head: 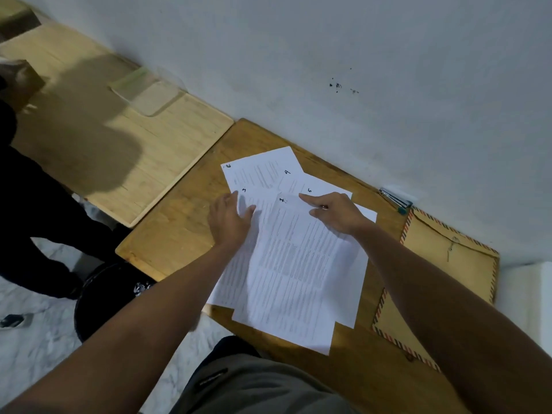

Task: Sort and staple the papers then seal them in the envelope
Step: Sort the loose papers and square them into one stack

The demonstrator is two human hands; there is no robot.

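The papers (294, 255) lie fanned in a loose overlapping pile on the brown desk (179, 231), each sheet hand-numbered at its far corner; figures that look like 1, 3, 4 and 5 show, and a further mark on the far-left sheet is too blurred to read. The left hand (228, 219) rests flat on the left side of the pile with fingers spread, pinning the sheet marked 3. The right hand (336, 212) lies on the top sheets, its forefinger stretched out toward the numbers and the other fingers loosely curled, holding nothing.

Sorting seems to be the step in hand. To do it well, I would read every corner number before moving anything, keep one palm down so the pile does not slide, draw sheets out one at a time in order, then square the edges against the desk before stapling.

The stapler (395, 199) sits at the far edge against the wall, just beyond the envelope (442, 264), which lies flat at the right, touching no hand. Whether it holds anything cannot be told; all sheets in view are outside it.
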